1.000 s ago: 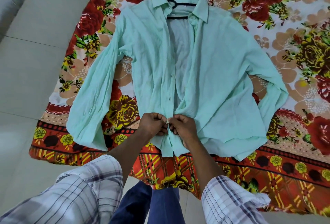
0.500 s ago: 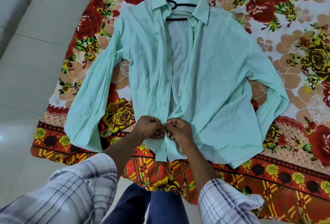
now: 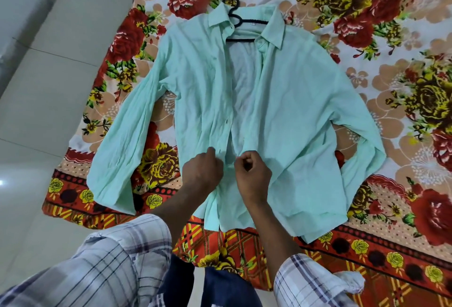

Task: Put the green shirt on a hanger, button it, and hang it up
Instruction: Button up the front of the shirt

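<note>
The mint green shirt (image 3: 293,101) lies face up on a floral blanket, sleeves spread to both sides. A black hanger (image 3: 238,23) sits inside its collar, hook pointing up. The front is open from the collar down to my hands. My left hand (image 3: 201,172) pinches the left front edge near a button. My right hand (image 3: 252,172) has its fingers curled round the right front edge. The two hands are a small gap apart, low on the placket.
The floral blanket (image 3: 403,37) covers the floor under the shirt, its red border (image 3: 367,253) nearest me. Grey floor tiles (image 3: 49,86) lie to the left. My knees in dark trousers (image 3: 220,287) are at the bottom edge.
My hands were pressed together at the placket; they have now moved a little higher and parted, each keeping its own shirt edge.
</note>
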